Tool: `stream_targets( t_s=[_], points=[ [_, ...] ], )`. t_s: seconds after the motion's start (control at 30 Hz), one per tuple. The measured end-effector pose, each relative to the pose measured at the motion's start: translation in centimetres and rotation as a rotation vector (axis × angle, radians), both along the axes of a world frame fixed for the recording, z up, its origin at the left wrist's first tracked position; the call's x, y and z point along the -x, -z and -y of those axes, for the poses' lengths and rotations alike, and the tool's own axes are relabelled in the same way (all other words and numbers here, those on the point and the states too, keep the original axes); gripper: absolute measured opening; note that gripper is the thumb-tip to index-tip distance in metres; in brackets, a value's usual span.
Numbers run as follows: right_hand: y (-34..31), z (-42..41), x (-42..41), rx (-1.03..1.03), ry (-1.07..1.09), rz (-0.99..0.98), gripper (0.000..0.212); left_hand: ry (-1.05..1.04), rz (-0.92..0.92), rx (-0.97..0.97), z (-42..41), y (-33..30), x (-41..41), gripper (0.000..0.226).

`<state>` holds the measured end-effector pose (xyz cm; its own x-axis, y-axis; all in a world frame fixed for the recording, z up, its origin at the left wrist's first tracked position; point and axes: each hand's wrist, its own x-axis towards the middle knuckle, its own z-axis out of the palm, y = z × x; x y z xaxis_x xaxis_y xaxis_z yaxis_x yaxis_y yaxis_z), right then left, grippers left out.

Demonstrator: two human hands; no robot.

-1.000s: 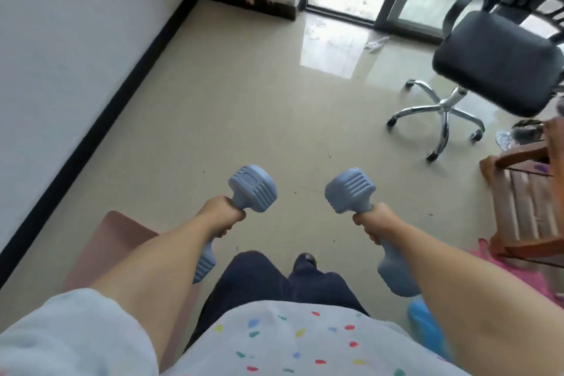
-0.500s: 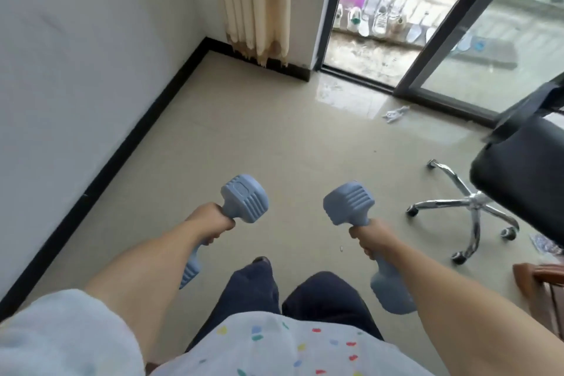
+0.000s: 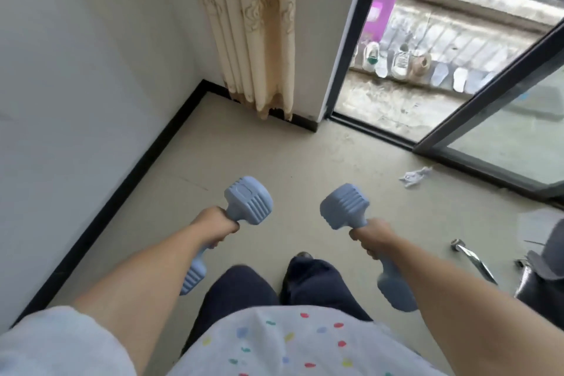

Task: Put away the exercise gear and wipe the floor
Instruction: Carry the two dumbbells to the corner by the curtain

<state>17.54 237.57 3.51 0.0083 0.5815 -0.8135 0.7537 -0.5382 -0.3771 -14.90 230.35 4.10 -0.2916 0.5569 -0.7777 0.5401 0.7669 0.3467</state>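
The step in hand looks like the first half of the task: carrying the exercise gear off to wherever it is kept, with the floor wiping not yet begun. The left hand (image 3: 218,224) is wrapped tight around the handle of a pale blue ribbed plastic dumbbell (image 3: 248,201), fingers fully curled with no gap showing; one blocky head stands out beyond the knuckles, the other hangs back below the wrist. The right hand (image 3: 370,236) is closed the same way on a second pale blue ribbed plastic dumbbell (image 3: 345,206), its far head ahead of the fingers and the near head, blurred, behind and beneath the forearm. Both weights are held clear of the beige tiled floor (image 3: 244,146), well apart from each other, one to each side of the dark-trousered legs.

Ahead of the fingers lie a room corner with a cream pleated curtain (image 3: 259,33) and a black-framed sliding glass door (image 3: 488,107), open to a balcony. No rack or shelf is visible, so the storage spot cannot be told. The next move likely calls for walking on with both grips kept firm, then lowering each weight gently. A crumpled white scrap (image 3: 415,175) lies on the floor beyond the right fingers, probably something for the cleaning stage.
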Motion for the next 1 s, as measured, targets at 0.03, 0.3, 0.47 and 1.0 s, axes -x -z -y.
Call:
stream_targets(
  t_s=[0.03, 0.3, 0.47, 1.0],
  points=[
    [-0.3, -2.3, 0.6, 0.008, -0.017, 0.010, 0.003, 0.001, 0.007, 0.008, -2.1, -0.3, 0.1, 0.005],
    [1.5, -17.6, 7.2, 0.039, 0.022, 0.011, 0.004, 0.073, 0.014, 0.051, -19.7, 2.0, 4.4, 0.012],
    [4.0, -24.5, 12.0, 0.062, 0.146, 0.009, 0.004, 0.126, 0.051, 0.084, -30.5, 4.5, 9.4, 0.015],
    [38.0, -40.9, 21.7, 0.152, 0.464, -0.051, 0.023, 0.107, 0.086, 0.238, -52.2, 39.4, 11.4, 0.012]
  ],
)
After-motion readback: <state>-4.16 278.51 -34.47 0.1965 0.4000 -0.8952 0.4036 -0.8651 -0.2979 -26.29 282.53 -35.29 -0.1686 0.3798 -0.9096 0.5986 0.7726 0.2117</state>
